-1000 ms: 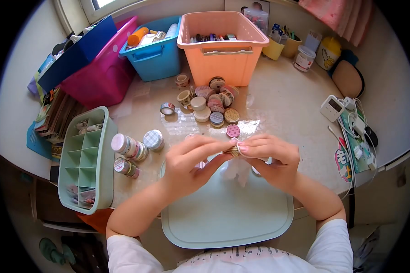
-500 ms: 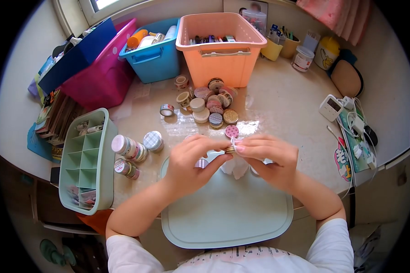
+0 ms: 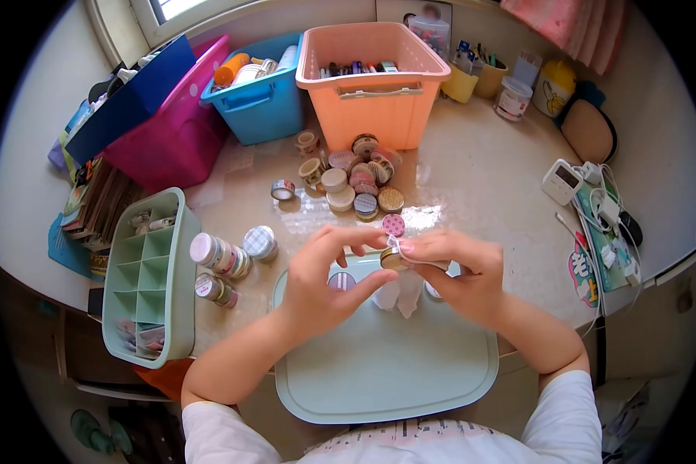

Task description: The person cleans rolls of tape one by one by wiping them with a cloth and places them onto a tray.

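Roll in hand: a small roll of tape (image 3: 391, 258), raised above the pale green lid (image 3: 387, 379) and between the two hands, about where both sets of fingers can reach it.
Cloth: a thin white cloth (image 3: 398, 297) gathered against the roll, its loose end hanging below; probably bunched so that only a small part meets the roll. Whether it is fabric or tissue, I cannot tell.
Right hand: the right hand (image 3: 465, 271) pinches roll and cloth together, thumb below and fingers above, which likely keeps the roll steady.
Left hand: the left hand (image 3: 317, 277) has its thumb and forefinger spread apart, the thumb tip by the roll's lower edge; whether it touches, I cannot tell. The gap looks wide enough to let the roll be turned.
Lid: flat under the hands, seemingly serving as a work surface; a striped roll (image 3: 341, 281) shows just beyond the left thumb.
Dotted roll: a pink dotted roll (image 3: 393, 224) lies just past the fingertips, within easy reach.
Pile: a loose heap of rolls (image 3: 363, 179) sits farther off, before the orange bin (image 3: 375, 108).
Stacks: tape stacks (image 3: 223, 255) stand at the left, beside the divided box (image 3: 185, 286), apparently grouped away from the heap.
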{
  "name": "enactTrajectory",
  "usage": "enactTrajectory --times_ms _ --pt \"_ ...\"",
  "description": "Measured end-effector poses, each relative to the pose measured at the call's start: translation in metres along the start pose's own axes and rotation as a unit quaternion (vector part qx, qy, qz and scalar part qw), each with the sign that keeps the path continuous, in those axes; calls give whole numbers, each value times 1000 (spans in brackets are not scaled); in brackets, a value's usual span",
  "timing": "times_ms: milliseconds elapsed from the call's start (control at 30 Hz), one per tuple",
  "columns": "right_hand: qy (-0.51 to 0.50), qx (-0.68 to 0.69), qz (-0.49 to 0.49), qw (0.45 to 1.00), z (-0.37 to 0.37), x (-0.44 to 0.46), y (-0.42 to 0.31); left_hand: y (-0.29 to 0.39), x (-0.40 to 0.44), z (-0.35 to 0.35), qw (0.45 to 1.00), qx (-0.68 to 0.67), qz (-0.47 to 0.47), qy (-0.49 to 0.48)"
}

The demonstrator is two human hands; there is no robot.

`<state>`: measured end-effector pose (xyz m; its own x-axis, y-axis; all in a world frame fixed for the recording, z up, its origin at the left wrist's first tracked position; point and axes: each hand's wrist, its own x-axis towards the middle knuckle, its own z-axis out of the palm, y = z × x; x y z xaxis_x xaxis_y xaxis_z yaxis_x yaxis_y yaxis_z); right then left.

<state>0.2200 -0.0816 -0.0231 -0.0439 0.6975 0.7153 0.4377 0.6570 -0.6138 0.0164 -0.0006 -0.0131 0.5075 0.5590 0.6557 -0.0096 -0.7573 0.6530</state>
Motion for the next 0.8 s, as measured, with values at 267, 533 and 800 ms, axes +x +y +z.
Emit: enactTrajectory --times_ms 267,533,800 --pt "-12 -13 -11 1000 -1 5 2 -13 -2 -5 999 27 21 -25" --pt "37 81 44 995 2 -2 3 -6 1 -3 998 42 37 -9" --pt "-9 -51 -75 996 -2 5 -1 -10 -4 -3 999 5 -44 -17"
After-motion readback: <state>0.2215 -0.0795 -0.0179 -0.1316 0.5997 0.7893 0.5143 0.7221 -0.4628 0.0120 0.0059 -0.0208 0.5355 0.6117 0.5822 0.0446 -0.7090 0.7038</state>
